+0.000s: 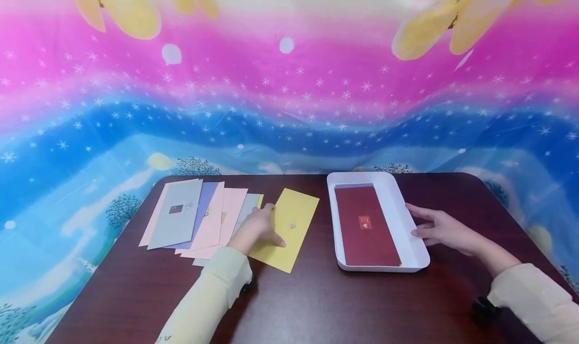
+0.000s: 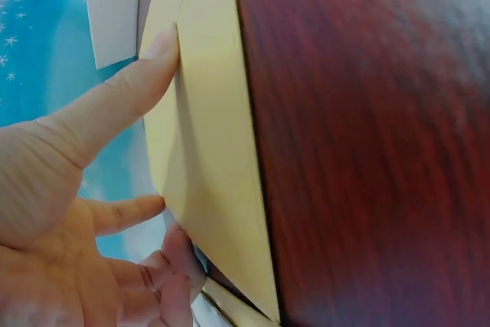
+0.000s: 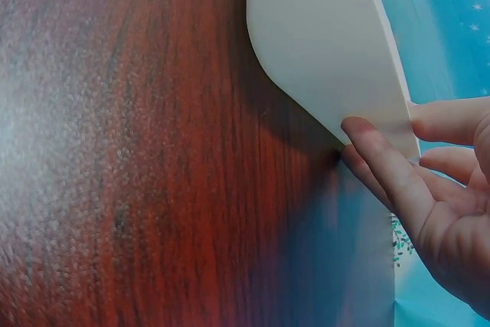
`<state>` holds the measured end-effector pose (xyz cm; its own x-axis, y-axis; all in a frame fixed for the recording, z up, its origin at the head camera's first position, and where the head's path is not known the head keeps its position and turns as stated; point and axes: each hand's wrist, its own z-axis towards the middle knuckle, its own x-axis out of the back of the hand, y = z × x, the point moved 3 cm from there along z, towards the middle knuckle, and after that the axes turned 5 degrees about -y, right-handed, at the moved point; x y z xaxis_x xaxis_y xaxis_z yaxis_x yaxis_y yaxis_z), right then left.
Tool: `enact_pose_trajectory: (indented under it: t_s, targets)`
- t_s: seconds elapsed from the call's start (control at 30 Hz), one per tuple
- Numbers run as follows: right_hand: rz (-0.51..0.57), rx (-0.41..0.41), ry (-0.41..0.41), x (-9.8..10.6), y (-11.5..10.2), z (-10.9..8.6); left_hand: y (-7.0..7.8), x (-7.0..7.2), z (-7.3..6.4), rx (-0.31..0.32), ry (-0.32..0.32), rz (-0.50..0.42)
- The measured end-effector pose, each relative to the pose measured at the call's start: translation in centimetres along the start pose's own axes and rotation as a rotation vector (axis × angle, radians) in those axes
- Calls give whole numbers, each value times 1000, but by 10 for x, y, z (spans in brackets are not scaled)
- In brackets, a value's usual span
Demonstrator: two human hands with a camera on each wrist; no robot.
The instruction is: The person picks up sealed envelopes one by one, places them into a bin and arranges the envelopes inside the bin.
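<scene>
A yellow envelope lies at a slant in the middle of the dark table. My left hand has it by its left side, thumb on the face and a fingertip at the edge; the left wrist view shows this grip on the yellow envelope. To the right stands a white tray with a dark red envelope on top inside it. Fairly straight fingers of my right hand touch the tray's outer right side. Up close, the right hand rests against the tray wall.
Left of the yellow envelope, several envelopes overlap in a fanned row: a grey one, a purple one and pink ones among them. A patterned cloth hangs behind the wooden table.
</scene>
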<state>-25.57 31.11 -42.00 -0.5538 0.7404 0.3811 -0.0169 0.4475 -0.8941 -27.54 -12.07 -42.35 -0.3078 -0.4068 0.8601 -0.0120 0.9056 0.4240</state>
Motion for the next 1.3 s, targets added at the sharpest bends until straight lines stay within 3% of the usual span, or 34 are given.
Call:
enact_pose_trajectory:
  t_s: [0.47, 0.83, 1.0, 1.3]
  targets:
    - [-22, -13, 3, -1, -2, 1, -7, 5, -4, -51, -26, -1]
    - [-37, -17, 4, 1, -2, 0, -8, 12, -3, -70, 26, -105]
    - [-27, -18, 7, -1, -1, 0, -11, 10, -3, -94, 40, -229]
    - [-27, -19, 14, -2, -3, 0, -25, 11, 0, -76, 38, -496]
